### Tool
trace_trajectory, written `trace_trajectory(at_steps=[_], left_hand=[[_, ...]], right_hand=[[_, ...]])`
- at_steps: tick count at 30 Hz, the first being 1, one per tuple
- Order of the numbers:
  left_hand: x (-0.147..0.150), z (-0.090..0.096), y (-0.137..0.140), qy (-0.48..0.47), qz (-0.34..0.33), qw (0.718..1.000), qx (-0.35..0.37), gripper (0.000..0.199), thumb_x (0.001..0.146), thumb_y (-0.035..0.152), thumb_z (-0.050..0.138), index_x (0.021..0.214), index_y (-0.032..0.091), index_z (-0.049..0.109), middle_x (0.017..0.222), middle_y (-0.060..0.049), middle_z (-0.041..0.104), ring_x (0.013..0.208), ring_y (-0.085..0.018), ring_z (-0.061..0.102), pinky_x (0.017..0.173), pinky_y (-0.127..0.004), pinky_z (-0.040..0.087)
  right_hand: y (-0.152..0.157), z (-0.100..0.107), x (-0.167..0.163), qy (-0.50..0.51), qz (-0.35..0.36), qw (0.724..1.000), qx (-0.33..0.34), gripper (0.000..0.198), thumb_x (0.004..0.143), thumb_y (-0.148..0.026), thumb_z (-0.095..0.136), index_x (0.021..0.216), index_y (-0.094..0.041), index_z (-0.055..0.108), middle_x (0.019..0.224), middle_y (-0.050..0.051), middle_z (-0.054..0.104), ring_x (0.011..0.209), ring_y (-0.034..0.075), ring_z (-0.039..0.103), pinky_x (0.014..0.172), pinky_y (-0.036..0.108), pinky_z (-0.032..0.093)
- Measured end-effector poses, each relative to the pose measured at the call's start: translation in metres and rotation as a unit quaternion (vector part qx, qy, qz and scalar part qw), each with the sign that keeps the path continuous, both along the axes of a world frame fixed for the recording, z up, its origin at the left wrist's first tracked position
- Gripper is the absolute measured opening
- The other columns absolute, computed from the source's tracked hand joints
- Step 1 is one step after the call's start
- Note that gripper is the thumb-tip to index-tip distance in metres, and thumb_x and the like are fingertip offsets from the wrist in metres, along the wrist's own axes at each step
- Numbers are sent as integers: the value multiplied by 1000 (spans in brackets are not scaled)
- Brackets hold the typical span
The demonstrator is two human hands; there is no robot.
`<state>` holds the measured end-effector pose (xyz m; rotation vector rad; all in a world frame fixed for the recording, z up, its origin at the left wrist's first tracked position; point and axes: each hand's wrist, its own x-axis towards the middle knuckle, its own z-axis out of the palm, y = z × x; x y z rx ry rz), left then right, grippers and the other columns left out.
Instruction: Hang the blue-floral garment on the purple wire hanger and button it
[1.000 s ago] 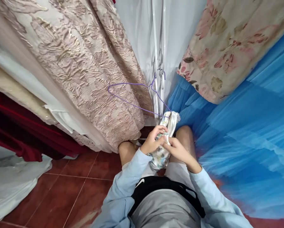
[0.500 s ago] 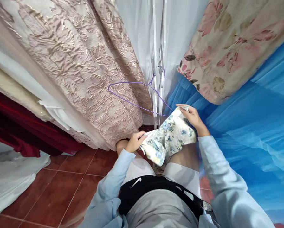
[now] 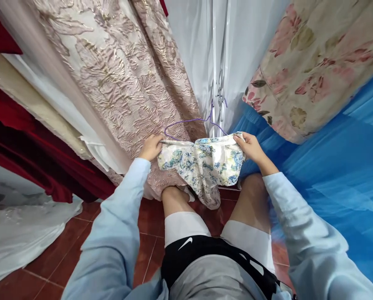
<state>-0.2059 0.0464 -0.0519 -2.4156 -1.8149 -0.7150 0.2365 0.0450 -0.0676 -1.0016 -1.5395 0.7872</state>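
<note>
Between my two hands a white garment point(image 3: 205, 162) with a blue and yellow floral print is stretched out sideways, its lower part hanging in folds above my knees. My left hand point(image 3: 152, 147) pinches its left upper corner. At the right upper corner, my right hand point(image 3: 249, 146) grips the edge between thumb and fingers. Just behind the garment a purple wire hanger point(image 3: 186, 121) hangs from a white metal rack. The hanger's lower bar is mostly hidden by the cloth, and I cannot tell whether the cloth is on it.
Pink brocade fabric point(image 3: 111, 71) hangs at the left, near my left hand. White rack posts point(image 3: 214, 62) stand in the middle. Rose-print cloth point(image 3: 324, 71) and blue tulle point(image 3: 339, 158) hang at the right. Dark red fabric point(image 3: 24, 137) hangs far left over red floor tiles point(image 3: 61, 258).
My left hand has moved up and left, spreading the garment wide. The cloth now covers the hanger's lower part. My right hand keeps its corner.
</note>
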Motion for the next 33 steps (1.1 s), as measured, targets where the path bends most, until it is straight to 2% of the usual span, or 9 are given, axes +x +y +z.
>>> trace_trajectory(at_steps=[5, 11, 13, 17, 23, 26, 28, 30, 33], left_hand=[[27, 24, 55, -70, 35, 995, 63, 34, 80, 5, 47, 102, 16, 70, 96, -12, 62, 103, -29, 57, 99, -40, 42], [50, 35, 94, -238, 5, 952, 190, 8, 83, 15, 63, 90, 16, 67, 94, -7, 67, 88, -20, 58, 93, -32, 45], [50, 29, 96, -246, 3, 953, 177, 5, 86, 21, 66, 88, 17, 65, 82, -4, 65, 78, -18, 58, 85, -31, 46], [50, 0, 81, -235, 5, 959, 157, 26, 98, 38, 55, 82, 18, 61, 71, -3, 62, 69, -17, 57, 77, -29, 46], [66, -52, 54, -348, 32, 916, 195, 34, 103, 49, 43, 97, 19, 59, 89, -8, 65, 85, -21, 62, 84, -33, 49], [72, -72, 51, -450, -38, 879, 151, 33, 96, 44, 55, 119, 20, 56, 116, -13, 66, 105, -22, 65, 91, -33, 52], [71, -81, 50, -481, -80, 866, 115, 52, 84, 35, 69, 131, 22, 50, 129, -14, 62, 111, -22, 65, 94, -33, 53], [65, -85, 51, -485, -94, 864, 96, 67, 74, 27, 74, 136, 23, 48, 131, -14, 61, 112, -22, 65, 94, -34, 54], [50, -82, 55, -488, -94, 863, 90, 60, 74, 26, 71, 131, 21, 54, 126, -13, 65, 113, -23, 66, 98, -36, 54]], right_hand=[[-2, 4, -3, 11, 15, 1000, -21, 41, 79, -57, 71, 78, -16, 68, 68, -1, 62, 62, 13, 49, 59, 25, 39], [-8, 8, -3, 41, 29, 996, -73, 45, 73, -60, 75, 78, -16, 68, 65, -2, 61, 59, 12, 48, 55, 24, 37], [-9, 10, -1, 43, 26, 996, -80, 45, 73, -60, 76, 77, -16, 68, 64, -2, 61, 58, 12, 49, 54, 24, 37], [-9, 13, 2, 55, 18, 994, -96, 47, 70, -61, 79, 76, -16, 68, 63, -1, 61, 55, 11, 48, 52, 24, 36], [-10, 15, 4, 57, 20, 992, -115, 49, 69, -64, 81, 74, -17, 66, 60, -2, 58, 52, 11, 45, 50, 23, 35], [-11, 17, 5, 52, 20, 991, -121, 49, 68, -63, 82, 74, -17, 66, 59, -2, 58, 52, 10, 45, 49, 23, 34], [-11, 19, 6, 54, 23, 990, -130, 49, 67, -62, 83, 74, -17, 66, 60, -1, 59, 52, 11, 46, 49, 23, 34], [-12, 20, 6, 57, 23, 989, -137, 49, 66, -62, 83, 75, -17, 66, 60, -1, 60, 52, 11, 47, 49, 24, 34], [-13, 21, 5, 62, 21, 988, -141, 50, 64, -63, 84, 75, -16, 68, 60, -1, 60, 52, 11, 47, 49, 24, 33]])
